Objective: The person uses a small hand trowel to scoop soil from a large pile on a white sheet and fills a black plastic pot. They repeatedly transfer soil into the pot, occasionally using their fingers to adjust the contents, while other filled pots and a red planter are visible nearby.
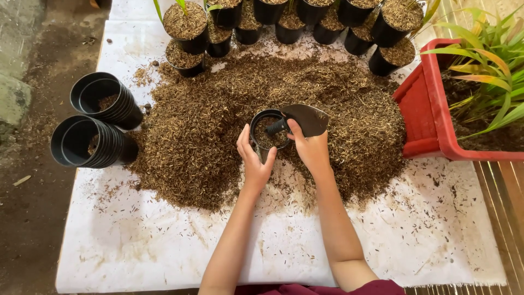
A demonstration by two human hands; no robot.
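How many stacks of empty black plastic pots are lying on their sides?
2, both at the left edge of the white sheet: one stack farther up, the other stack just below it. None seem hidden.

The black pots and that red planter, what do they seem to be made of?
The stacked black pots look like thin moulded plastic: smooth, slightly glossy walls nested tightly together. The small pot that the left hand steadies looks the same. The red planter also seems plastic, with thicker walls, a uniform colour and a rolled rim.

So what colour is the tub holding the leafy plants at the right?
Red: the tub shows best in the head view, right of the husk pile.
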